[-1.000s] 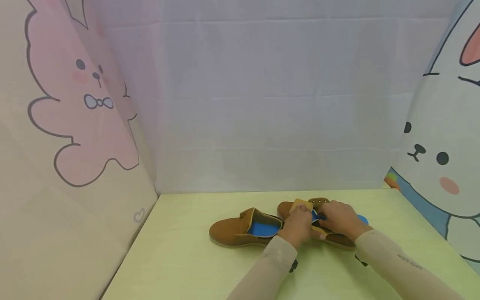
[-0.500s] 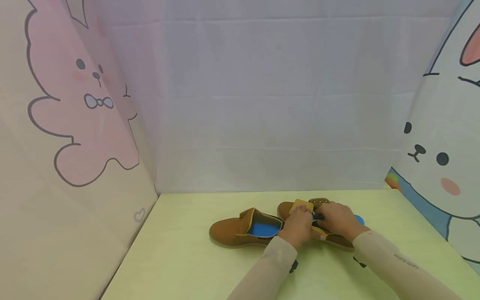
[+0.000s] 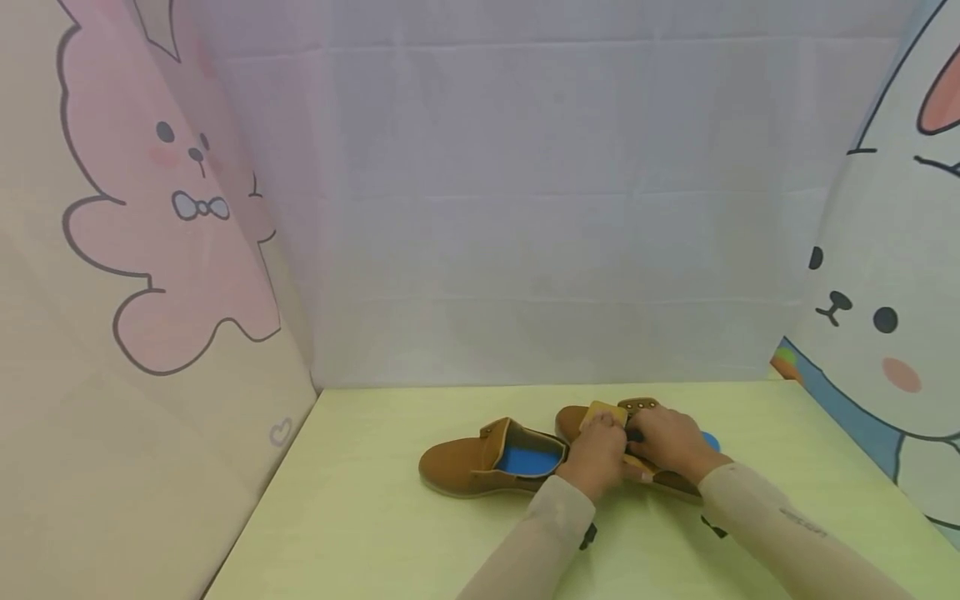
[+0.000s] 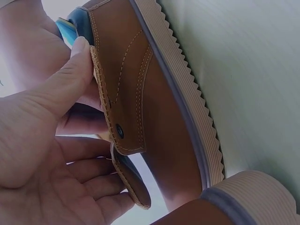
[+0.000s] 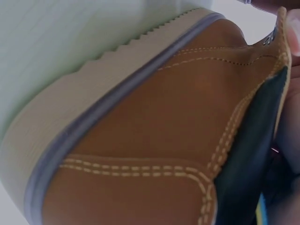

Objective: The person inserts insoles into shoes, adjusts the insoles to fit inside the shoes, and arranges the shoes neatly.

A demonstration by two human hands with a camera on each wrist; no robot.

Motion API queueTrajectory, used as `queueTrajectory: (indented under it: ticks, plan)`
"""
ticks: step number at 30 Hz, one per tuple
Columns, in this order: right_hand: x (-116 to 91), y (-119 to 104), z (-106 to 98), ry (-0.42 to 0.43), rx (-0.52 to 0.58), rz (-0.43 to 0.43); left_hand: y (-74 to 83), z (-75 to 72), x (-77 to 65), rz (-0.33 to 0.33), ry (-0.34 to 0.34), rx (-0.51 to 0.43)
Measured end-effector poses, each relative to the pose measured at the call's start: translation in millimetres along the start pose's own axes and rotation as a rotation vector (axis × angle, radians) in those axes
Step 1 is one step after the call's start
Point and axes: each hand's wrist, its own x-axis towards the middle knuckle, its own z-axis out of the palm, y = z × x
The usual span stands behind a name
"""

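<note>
A brown lace-less shoe (image 3: 572, 422) lies with its toe to the left, under both hands. My left hand (image 3: 596, 457) holds its opening apart; in the left wrist view the thumb lies on the stitched eyelet flap (image 4: 117, 122) while other fingers touch the tongue (image 4: 131, 180). With its fingers reaching into the opening, my right hand (image 3: 671, 442) holds a blue insole (image 3: 711, 441), whose heel end sticks out behind the hand. Those fingertips are hidden inside the shoe. In the right wrist view, the shoe's heel side and dark lining (image 5: 253, 154) fill the picture.
A matching brown shoe (image 3: 450, 464) with a blue insole (image 3: 527, 461) inside stands left of the hands, toe to the left. The pale yellow table (image 3: 360, 517) is bordered by a white back cloth (image 3: 555, 250) and side cloths with printed cartoon animals.
My right hand has shifted slightly left, further toward the shoe's toe, and less of the blue insole shows behind it. The left hand and the other shoe keep their places.
</note>
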Motion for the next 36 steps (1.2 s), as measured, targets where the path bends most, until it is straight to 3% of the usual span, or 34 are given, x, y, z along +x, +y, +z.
queueTrajectory:
  ticks: [9,24,36]
  plan:
    - [2,-2,2,-0.013,0.023,0.018,0.3,0.4,0.8,-0.005,-0.006,0.013]
    - [6,3,10,0.014,0.156,0.025,1.2,-0.9,-1.6,-0.027,-0.002,-0.021]
    - [7,6,13,-0.003,0.164,0.037,2.1,-2.3,-1.7,-0.016,-0.004,-0.009]
